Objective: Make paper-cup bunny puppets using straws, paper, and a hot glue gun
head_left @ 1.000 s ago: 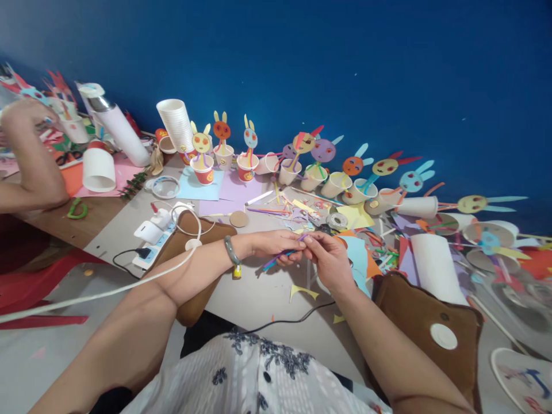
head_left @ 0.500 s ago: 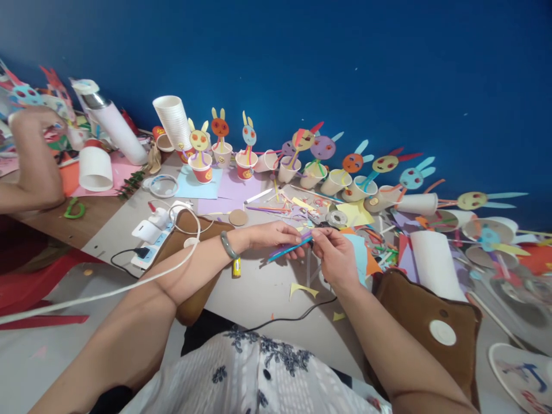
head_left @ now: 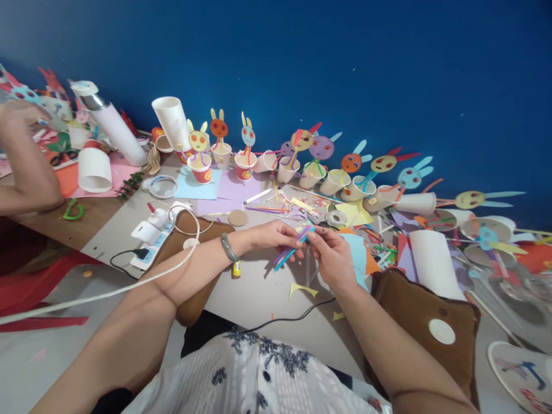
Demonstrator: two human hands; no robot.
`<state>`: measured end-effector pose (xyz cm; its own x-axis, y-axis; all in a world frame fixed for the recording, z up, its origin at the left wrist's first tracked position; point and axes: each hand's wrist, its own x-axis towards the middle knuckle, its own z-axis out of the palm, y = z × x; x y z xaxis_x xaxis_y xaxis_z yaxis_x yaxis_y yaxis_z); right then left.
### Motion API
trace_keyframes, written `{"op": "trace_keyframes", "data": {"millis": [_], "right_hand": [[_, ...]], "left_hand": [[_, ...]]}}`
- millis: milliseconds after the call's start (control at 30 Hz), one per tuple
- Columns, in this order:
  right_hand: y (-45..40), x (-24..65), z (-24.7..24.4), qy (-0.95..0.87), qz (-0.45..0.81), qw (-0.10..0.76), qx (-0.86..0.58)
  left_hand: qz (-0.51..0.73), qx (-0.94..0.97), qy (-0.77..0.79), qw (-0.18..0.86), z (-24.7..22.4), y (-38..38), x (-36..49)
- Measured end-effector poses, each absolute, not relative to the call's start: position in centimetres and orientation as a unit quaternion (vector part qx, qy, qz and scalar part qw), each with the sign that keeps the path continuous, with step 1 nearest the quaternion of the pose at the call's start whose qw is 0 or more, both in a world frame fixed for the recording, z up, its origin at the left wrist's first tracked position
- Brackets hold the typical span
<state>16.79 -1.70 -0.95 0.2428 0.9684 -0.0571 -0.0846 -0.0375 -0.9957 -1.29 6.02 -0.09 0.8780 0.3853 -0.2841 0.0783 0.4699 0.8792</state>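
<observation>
Far left there's another person's bent arm [head_left: 32, 167], elbow by the edge of the bench [head_left: 254, 296], with a green loop [head_left: 73, 210] lying just beside it. Next over is a big white cup [head_left: 94, 170] tipped on pink paper [head_left: 118, 172], then a pale thermos [head_left: 116, 129] leaning over at a slant. Power strip [head_left: 146, 259] comes after that, black plug in it and a white cable [head_left: 129, 290] looping across above the forearm. Behind it, a tilted tower of stacked cups [head_left: 170, 123], and the first of the rabbit-head cups [head_left: 200, 169] sits on light blue paper [head_left: 185, 185].

Left hand [head_left: 280, 234], the one with the greenish bangle [head_left: 229, 247] on the wrist, has its fingers clamped on a little bundle of purple and blue strips [head_left: 283, 263]. So the strips are right between the two hands, over the bench, lower ends poking down toward the left. Right hand [head_left: 334, 253] has thumb and fingertips pinched together on the upper end of them. A yellow battery-looking thing [head_left: 236, 269] lies near the left wrist, and a curved yellow scrap [head_left: 303, 290] is below the hands.

Further right it's a pile of colored paper and bits, a white cylinder [head_left: 435, 264] lying down, and a brown cushion [head_left: 426, 328] with a white disc [head_left: 442, 331] on it.
</observation>
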Motion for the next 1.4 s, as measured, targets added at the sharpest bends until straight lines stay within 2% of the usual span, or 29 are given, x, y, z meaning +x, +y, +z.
{"op": "trace_keyframes", "data": {"millis": [700, 1233, 1400], "right_hand": [[-1.9, 16.5, -1.0, -0.434, 0.443, 0.55, -0.559], [-1.8, 16.6, -1.3, -0.414, 0.472, 0.55, -0.551], [-2.0, 16.4, 0.3, -0.378, 0.428, 0.627, -0.53]], "left_hand": [[0.083, 0.491, 0.227, 0.837, -0.9, 6.1, -1.1], [0.083, 0.502, 0.212, 0.835, -0.8, 6.2, -1.2], [0.113, 0.51, 0.221, 0.823, -0.3, 6.1, -1.5]]}}
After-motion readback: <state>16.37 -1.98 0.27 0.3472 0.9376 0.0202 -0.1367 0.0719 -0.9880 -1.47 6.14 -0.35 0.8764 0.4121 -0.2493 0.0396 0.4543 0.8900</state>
